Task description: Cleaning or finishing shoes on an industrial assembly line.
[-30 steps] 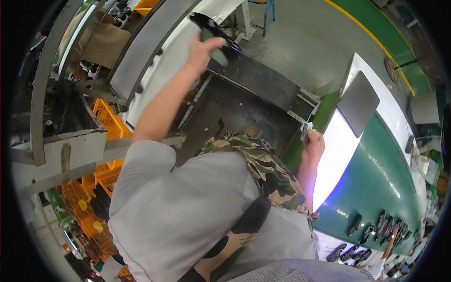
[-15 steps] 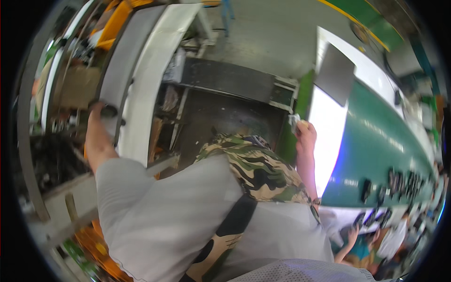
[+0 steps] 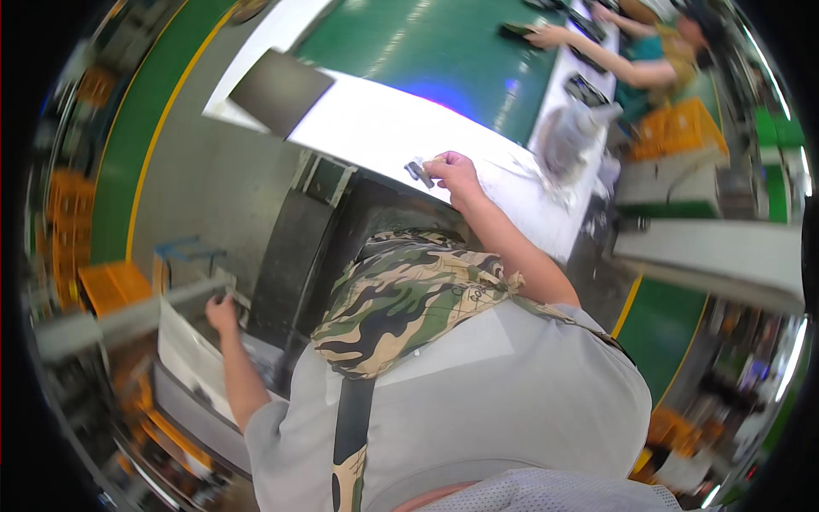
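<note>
My right hand (image 3: 458, 177) is over the white edge of the table, its fingers pinched on a small grey piece (image 3: 420, 173) with a paler, crumpled-looking bit beside it. Blur keeps the kind of that piece from showing. Out to the left, my left hand (image 3: 223, 314) is held above the white side ledge (image 3: 189, 341), fingers curled. Something small and dark shows at its fingertips, too indistinct to name.
A dark grey sheet (image 3: 280, 92) lies on the white border of the green-topped table (image 3: 418, 51). Across it, a co-worker's hand (image 3: 548, 36) holds a dark piece. A clear plastic bag (image 3: 567, 141) stands nearby. An orange crate (image 3: 115, 288) is at the left.
My body and view have turned right, toward the green table. My right hand, still gripping the small piece, is now over its white border. My left hand has left the grey-topped side surface.
</note>
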{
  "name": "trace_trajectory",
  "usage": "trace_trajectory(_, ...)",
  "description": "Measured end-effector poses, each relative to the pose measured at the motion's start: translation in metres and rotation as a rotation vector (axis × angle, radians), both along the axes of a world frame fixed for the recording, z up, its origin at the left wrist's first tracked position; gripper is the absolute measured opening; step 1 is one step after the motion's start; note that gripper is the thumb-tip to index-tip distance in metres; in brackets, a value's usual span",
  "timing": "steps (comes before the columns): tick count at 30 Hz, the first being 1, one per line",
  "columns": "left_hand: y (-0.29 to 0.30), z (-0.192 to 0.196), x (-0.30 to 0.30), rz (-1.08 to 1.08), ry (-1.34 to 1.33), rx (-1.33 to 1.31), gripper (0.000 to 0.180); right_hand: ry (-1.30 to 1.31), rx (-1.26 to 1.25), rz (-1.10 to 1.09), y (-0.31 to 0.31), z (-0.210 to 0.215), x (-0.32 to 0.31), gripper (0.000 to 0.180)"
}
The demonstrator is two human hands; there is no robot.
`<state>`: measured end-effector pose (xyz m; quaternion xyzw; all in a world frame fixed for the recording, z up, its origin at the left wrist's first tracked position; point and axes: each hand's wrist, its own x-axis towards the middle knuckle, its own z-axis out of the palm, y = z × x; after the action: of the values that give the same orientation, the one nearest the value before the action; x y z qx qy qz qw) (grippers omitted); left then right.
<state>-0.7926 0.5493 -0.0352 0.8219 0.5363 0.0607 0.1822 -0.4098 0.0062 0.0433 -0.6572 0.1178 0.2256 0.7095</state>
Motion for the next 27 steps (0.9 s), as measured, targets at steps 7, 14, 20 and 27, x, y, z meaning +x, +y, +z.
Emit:
trace_trajectory(7,-0.194,-0.052,0.253,-0.747,-0.003,-0.173,0.065,0.004,-0.029,-0.573,-0.189,-0.024,-0.011,0.013)
trace_trajectory(14,-0.291,-0.06,0.281,-0.991,0.061,-0.266,0.063,-0.221,-0.317,-0.776,-0.328,-0.028,0.0,0.014)
trace_trajectory(20,-0.263,-0.088,0.227,-0.695,0.322,-0.381,0.063,-0.406,-0.916,-0.547,-0.348,-0.003,0.058,0.02)
trace_trajectory(27,-0.245,-0.104,0.156,-0.419,0.446,-0.444,0.05,-0.413,-1.137,-0.333,-0.356,-0.036,0.111,0.018)
